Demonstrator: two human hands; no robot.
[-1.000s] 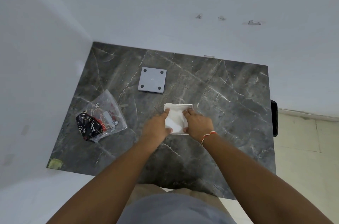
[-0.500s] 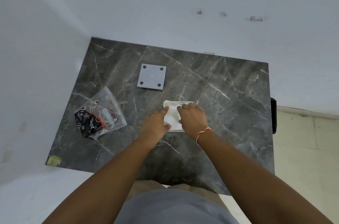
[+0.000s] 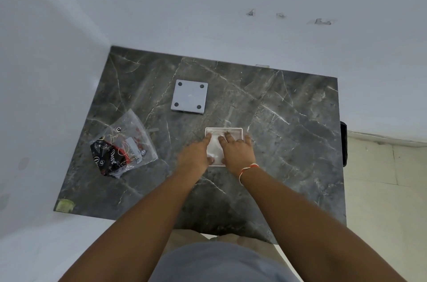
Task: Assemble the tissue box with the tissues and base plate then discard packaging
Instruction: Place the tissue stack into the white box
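Head view: dark marble tabletop (image 3: 288,143) set into a corner of white walls. White tissue box (image 3: 233,131) sits near the table's centre, open side up, white tissues (image 3: 214,148) inside it. Left hand (image 3: 193,158) lies flat, fingers extended, over the box's left edge and the tissues. Right hand (image 3: 238,153) lies flat, fingers spread, pressing on the tissues; neither hand is closed round anything. Grey base plate (image 3: 189,99) lies beyond the box, apart. Crumpled clear packaging (image 3: 122,150) lies left of the box, well apart.
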